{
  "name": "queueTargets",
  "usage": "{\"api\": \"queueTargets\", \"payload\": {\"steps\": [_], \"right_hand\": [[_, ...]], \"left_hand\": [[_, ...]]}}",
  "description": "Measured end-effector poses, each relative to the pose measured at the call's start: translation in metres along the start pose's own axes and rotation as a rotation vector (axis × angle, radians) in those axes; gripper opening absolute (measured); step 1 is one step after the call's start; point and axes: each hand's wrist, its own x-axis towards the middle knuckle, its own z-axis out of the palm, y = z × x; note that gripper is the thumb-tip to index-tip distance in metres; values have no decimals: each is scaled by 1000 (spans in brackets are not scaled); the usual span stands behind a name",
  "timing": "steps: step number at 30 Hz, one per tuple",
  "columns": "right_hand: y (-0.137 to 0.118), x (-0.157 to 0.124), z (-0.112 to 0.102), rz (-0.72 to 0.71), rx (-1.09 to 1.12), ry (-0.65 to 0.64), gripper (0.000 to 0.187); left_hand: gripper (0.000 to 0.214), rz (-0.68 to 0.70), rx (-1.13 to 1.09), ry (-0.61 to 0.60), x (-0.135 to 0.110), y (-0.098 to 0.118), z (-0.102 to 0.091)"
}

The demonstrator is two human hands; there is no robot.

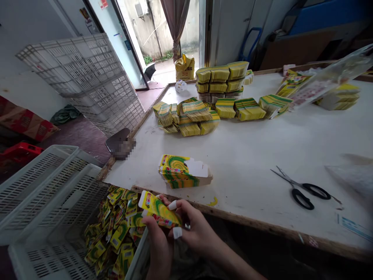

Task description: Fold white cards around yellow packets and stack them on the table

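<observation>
While your left hand (159,241) and right hand (194,223) share one yellow carton (161,210), too hard a squeeze could crease it.
Your left thumb presses its lower side and your right fingers, white wrappings (177,232) at the tips, close on the other end, just off the near edge of the table (241,155); those wrappings might slip on the card, and a loose pinch could drop it toward the packed cartons (119,235) in the crate (136,258).
</observation>
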Motion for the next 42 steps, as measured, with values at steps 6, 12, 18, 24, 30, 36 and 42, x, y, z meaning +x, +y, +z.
{"api": "queueTargets", "payload": {"steps": [6, 12, 18, 24, 30, 36, 42], "right_hand": [[-1, -1, -32, -100, -171, 103, 7], [-29, -12, -58, -391, -724, -103, 27], [-46, -18, -50, -630, -1042, -310, 19], [-6, -33, -36, -707, -855, 212, 18], [18, -44, -18, -415, -431, 308, 16], [-16, -25, -51, -118, -212, 368, 24], [-6, -15, -49, 143, 178, 176, 38]], "left_hand": [[29, -86, -82, 73, -9, -26, -19], [96, -267, -220, -399, 1, 8, -42], [83, -203, 345, -834, -3, 27, -35], [67, -64, 547, -325, -21, 2, -8], [82, 121, 760, -94, -19, -16, -12], [83, 334, 899, -328, -21, -27, -20], [81, 522, 758, -237, -32, -38, -21]]}}
